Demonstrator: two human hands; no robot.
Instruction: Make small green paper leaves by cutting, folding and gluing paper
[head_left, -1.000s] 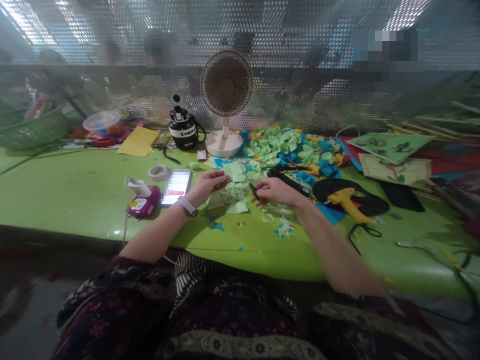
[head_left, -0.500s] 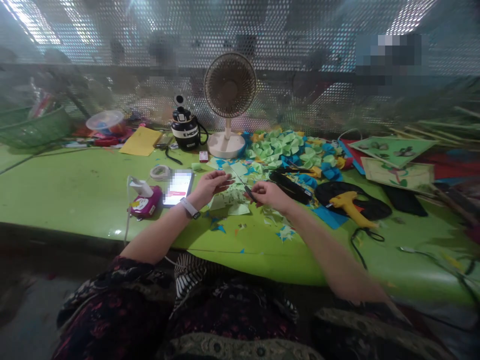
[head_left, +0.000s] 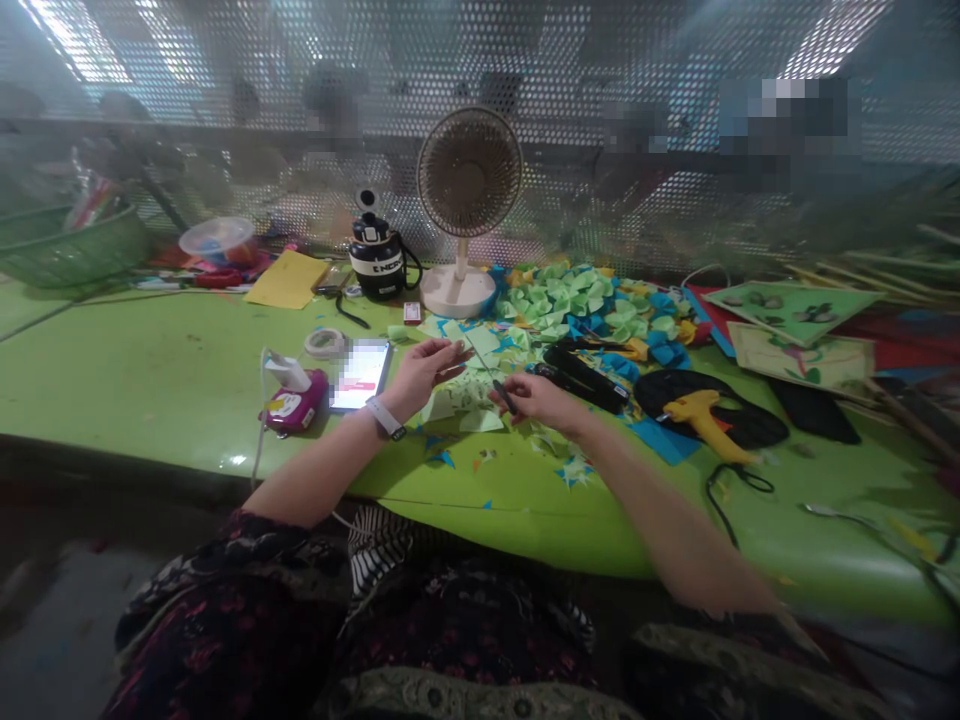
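Note:
My right hand (head_left: 532,397) is closed around the dark handle of a thin metal-shafted tool (head_left: 504,394), like a slim screwdriver. Its shaft slants up and left toward my left hand (head_left: 433,372). The left fingertips are pinched together near the shaft's tip; whatever they hold is too small to make out. A watch with a pale strap (head_left: 385,417) is on the left wrist. Under both hands lie pale green paper pieces (head_left: 484,416) and scraps. Beyond them is a heap of folded green, blue and yellow paper shapes (head_left: 559,298).
A phone (head_left: 360,375), a tape roll (head_left: 325,343) and a purple box with a white plug (head_left: 296,405) lie left. A fan (head_left: 459,290) and black bottle (head_left: 377,268) stand behind. Right are a black stapler (head_left: 589,378) and yellow glue gun (head_left: 705,418). Perforated mesh rises behind the green table (head_left: 187,370).
The whole view has shifted slightly, so things sit a little farther right in it. My hands keep nearly the same pose, the right still holding the tool.

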